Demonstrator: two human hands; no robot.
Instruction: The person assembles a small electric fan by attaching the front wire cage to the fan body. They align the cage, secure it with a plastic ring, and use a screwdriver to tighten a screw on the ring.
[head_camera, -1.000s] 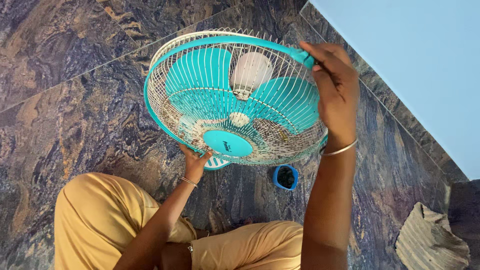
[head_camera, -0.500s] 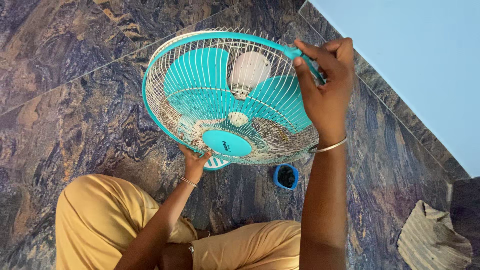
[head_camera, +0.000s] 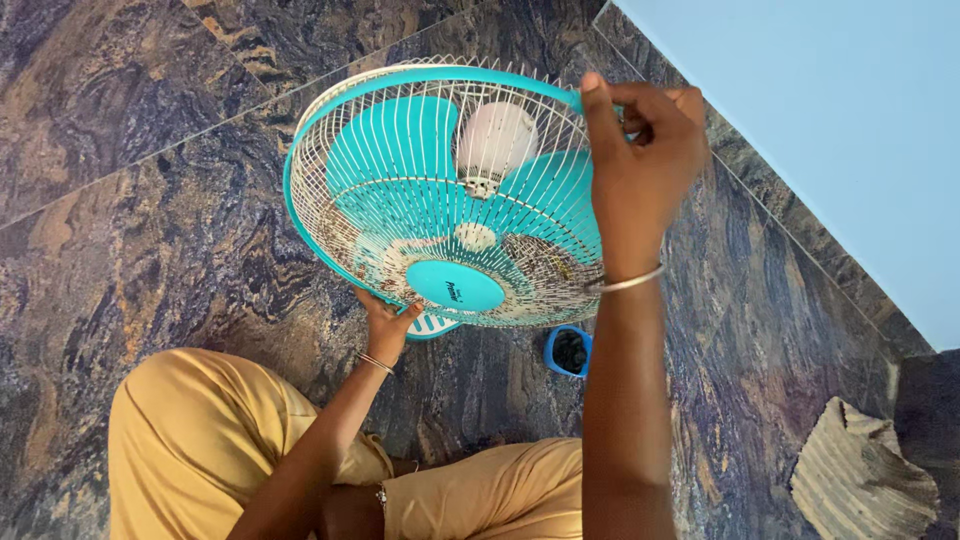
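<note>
A round fan head (head_camera: 430, 190) with a white wire grille, a teal rim and teal blades stands tilted above the floor in front of me. My left hand (head_camera: 388, 322) grips the lower edge of the grille beside the teal centre cap (head_camera: 455, 285). My right hand (head_camera: 640, 165) is closed on the teal rim at the upper right, thumb laid across the wires. Behind the blades shows the white motor housing (head_camera: 497, 135).
Dark marbled stone floor tiles (head_camera: 150, 220) lie all around. A small blue cup (head_camera: 571, 351) sits on the floor under the fan. A ridged grey cloth (head_camera: 862, 475) lies at the lower right. A pale blue wall (head_camera: 830, 120) runs along the right. My legs in tan trousers (head_camera: 200, 440) are folded below.
My right hand has slid leftward along the teal rim and turned, its thumb now across the grille. The fan head shifted slightly left. My left hand has not moved.
</note>
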